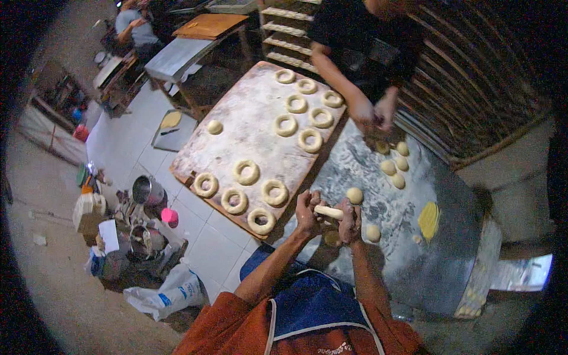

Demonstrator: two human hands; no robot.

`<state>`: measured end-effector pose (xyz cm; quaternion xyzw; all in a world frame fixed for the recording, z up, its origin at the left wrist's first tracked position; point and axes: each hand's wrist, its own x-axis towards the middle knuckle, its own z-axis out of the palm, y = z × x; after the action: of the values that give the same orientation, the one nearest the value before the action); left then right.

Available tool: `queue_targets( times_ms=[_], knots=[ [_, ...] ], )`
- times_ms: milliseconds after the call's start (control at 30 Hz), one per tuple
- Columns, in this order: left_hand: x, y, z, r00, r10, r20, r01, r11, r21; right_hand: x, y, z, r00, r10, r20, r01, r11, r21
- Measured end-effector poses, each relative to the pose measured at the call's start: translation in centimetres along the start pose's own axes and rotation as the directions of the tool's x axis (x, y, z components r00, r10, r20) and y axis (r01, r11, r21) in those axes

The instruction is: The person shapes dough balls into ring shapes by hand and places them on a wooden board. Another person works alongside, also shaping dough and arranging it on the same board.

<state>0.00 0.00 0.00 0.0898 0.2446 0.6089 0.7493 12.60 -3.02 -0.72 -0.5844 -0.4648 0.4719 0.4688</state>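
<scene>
Both my hands hold a pale piece of dough [329, 211] between them, above the near edge of the floured metal table. It looks like a dough ring seen nearly edge-on; its hole does not show. My left hand [307, 214] has its fingers curled round the left end, and my right hand [350, 222] is closed on the right end. Just beyond my right hand lies a dough ball [354, 195], with another dough ball [373, 233] to its right. Several shaped dough rings [274, 193] rest on the floured wooden board [231, 136] to my left.
Across the table, a co-worker's hands [378, 115] work close to several dough balls [399, 165]. A yellow flat piece [429, 220] lies at the right on the metal table [408, 260]. Pots [147, 190] and a white sack [168, 293] stand at the lower left. Racks [290, 35] rise behind.
</scene>
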Motion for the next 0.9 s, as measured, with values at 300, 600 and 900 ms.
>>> queue_targets(
  times_ms=[300,600,900],
  knots=[
    [1.4,10.4,-4.0,0.834,0.515,0.196,-0.410,0.342,0.845,4.2,-5.7,10.4,0.816,-0.492,0.303,0.573,0.757,-0.313],
    [1.8,18.0,-7.9,0.975,0.220,0.026,-0.207,0.949,-0.237,4.8,-6.4,18.7,0.835,-0.427,0.347,0.513,0.833,-0.207],
    [2.9,23.1,-10.0,0.972,0.234,0.029,-0.236,0.970,0.056,5.8,-9.3,24.3,0.924,-0.282,0.259,0.342,0.912,-0.225]
  ],
)
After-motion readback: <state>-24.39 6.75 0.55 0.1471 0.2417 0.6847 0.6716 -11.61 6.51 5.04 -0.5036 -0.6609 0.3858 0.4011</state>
